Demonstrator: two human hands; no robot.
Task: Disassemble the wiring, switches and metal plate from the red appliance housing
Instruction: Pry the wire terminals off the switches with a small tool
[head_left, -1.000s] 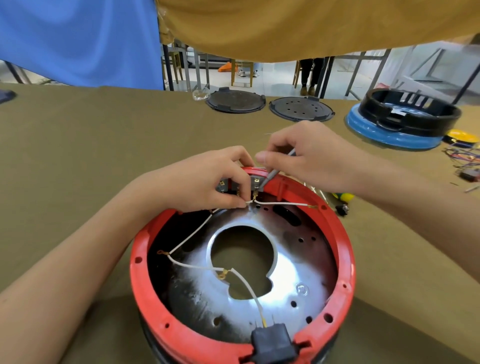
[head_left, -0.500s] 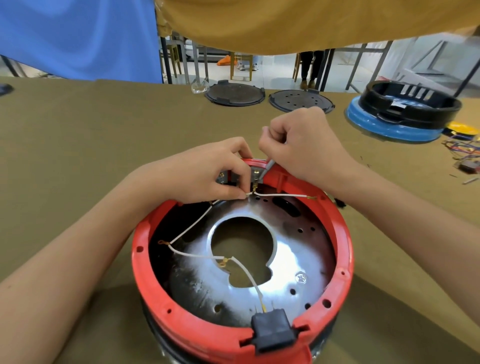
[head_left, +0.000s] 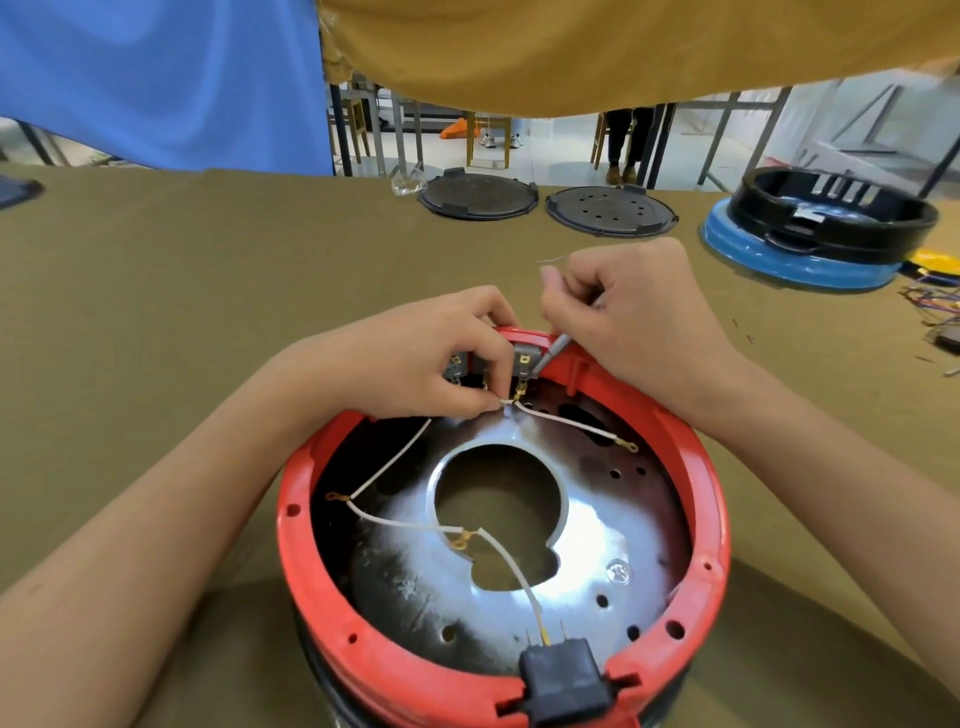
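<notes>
Two hands: both at the far rim of the red housing (head_left: 706, 525), which sits on the bench (head_left: 182, 291) just in front of the person
Left hand (head_left: 415, 358): fingers (head_left: 480, 402) pinch the white wire (head_left: 571, 423) narrowly, right at its brass terminal below the switch (head_left: 523, 361)
Right hand (head_left: 634, 322): fingers curled tight round a slim grey tool, probably a screwdriver (head_left: 553, 351); its tip angles down to the switch, touching or just beside it, cannot tell which
Switch location: seated in the far wall of the housing, between the two hands; a second grey switch body (head_left: 457, 366) sits just left, half hidden under the left hand
Metal plate (head_left: 613, 540): lies flat inside the housing, screw (head_left: 618, 571) visible at right, not yet removed
Other wires: one loops from the left wall across the plate to the black plug socket (head_left: 563, 680) at the near rim; ring terminals lie loose on the plate
Step (judged): freeing the wire terminal from the switch
Risk 1: pulling on the wire, not the terminal, could tear the wire out of its crimp
Risk 2: tool tip could slip off the small tab and jab the left fingertips, which are just beside it
Risk 3: prying hard could crack the switch or tip the unheld housing
Background: two dark round lids (head_left: 478, 195), a blue-and-black housing (head_left: 810, 249) far right
</notes>
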